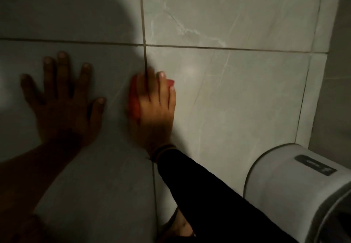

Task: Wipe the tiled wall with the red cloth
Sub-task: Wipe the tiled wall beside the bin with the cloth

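The tiled wall (pixel 237 94) fills the view, with large pale grey marbled tiles and dark grout lines. My right hand (pixel 154 108) presses the red cloth (pixel 133 100) flat against the wall, right over the vertical grout line, and the cloth shows at the hand's left side and at the fingertips. A black sleeve covers that arm. My left hand (pixel 64 102) lies flat on the tile to the left, fingers spread, holding nothing. It sits in deep shadow.
A white wall-mounted dispenser (pixel 296 189) with a dark label juts out at the lower right, close to my right forearm. The wall turns a corner (pixel 330 72) at the right edge. A foot in a sandal (pixel 182 225) shows at the bottom.
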Available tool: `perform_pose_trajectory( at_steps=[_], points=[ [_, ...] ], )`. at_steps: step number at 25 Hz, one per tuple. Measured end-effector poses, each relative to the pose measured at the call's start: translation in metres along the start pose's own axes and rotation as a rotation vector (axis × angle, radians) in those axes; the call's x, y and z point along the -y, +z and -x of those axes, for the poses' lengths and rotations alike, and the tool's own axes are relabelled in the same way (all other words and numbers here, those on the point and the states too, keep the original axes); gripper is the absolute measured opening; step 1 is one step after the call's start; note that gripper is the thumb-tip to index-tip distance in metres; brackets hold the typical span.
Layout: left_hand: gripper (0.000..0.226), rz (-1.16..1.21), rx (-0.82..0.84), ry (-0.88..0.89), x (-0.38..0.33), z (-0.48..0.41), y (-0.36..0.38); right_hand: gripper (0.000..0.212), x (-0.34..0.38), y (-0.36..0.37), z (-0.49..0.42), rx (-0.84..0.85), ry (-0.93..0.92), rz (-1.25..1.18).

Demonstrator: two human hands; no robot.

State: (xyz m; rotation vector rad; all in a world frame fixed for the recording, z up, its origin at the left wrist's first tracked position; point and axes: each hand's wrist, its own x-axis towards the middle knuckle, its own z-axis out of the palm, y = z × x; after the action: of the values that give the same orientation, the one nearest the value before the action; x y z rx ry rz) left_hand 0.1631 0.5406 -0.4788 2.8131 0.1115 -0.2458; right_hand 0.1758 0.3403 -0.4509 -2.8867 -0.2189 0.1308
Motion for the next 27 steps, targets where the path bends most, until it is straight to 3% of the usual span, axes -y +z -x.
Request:
perform_pose_trajectory(
  at_steps=[2,3,6,8,10,13,15,16,17,18,20,22,23,24,27],
  points=[
    [0.082,0.000,-0.001,0.008,0.001,0.001,0.000,0.064,-0.048,-0.018,0.015,0.116,-0.153,0.084],
    [0.082,0.001,-0.007,0.015,0.001,0.002,0.000,0.065,-0.089,-0.031,0.018,0.126,-0.100,0.126],
    [0.081,0.034,-0.012,0.031,0.002,0.003,0.001,0.076,-0.197,-0.074,0.016,-0.049,0.600,0.073],
    [0.082,0.045,0.000,0.032,0.002,0.002,0.002,0.083,-0.190,-0.071,0.010,-0.145,0.882,0.002],
    [0.082,0.046,-0.011,0.028,0.003,0.005,0.003,0.082,-0.126,-0.044,0.021,-0.137,0.806,0.030],
    [0.083,0.049,0.008,0.012,0.006,0.005,0.005,0.070,-0.019,-0.006,0.084,0.057,0.264,0.091],
    [0.083,0.058,0.018,0.010,0.006,0.004,0.007,0.071,-0.020,-0.009,0.122,0.295,-0.035,0.044],
    [0.082,0.056,0.018,0.017,0.006,0.004,0.008,0.068,-0.045,-0.017,0.128,0.322,-0.116,0.025],
    [0.083,0.042,0.014,0.015,0.007,0.003,0.009,0.063,-0.077,-0.025,0.129,0.295,-0.093,0.068],
    [0.083,0.024,0.012,0.008,0.008,0.003,0.010,0.060,-0.110,-0.032,0.126,0.255,0.067,0.097],
    [0.083,0.004,0.000,0.008,0.010,0.003,0.013,0.070,-0.164,-0.049,0.109,0.080,0.550,0.063],
    [0.083,-0.018,-0.017,0.016,0.015,0.002,0.017,0.079,-0.163,-0.045,0.090,-0.110,0.907,-0.030],
    [0.082,-0.018,-0.008,0.025,0.018,0.001,0.018,0.082,-0.140,-0.038,0.085,-0.136,0.974,-0.028],
    [0.082,-0.010,0.002,0.034,0.019,0.000,0.017,0.083,-0.108,-0.029,0.088,-0.116,0.929,-0.020],
    [0.080,-0.089,-0.006,0.052,0.011,0.000,0.010,0.079,-0.011,-0.011,0.119,0.073,0.520,0.015]
  ],
)
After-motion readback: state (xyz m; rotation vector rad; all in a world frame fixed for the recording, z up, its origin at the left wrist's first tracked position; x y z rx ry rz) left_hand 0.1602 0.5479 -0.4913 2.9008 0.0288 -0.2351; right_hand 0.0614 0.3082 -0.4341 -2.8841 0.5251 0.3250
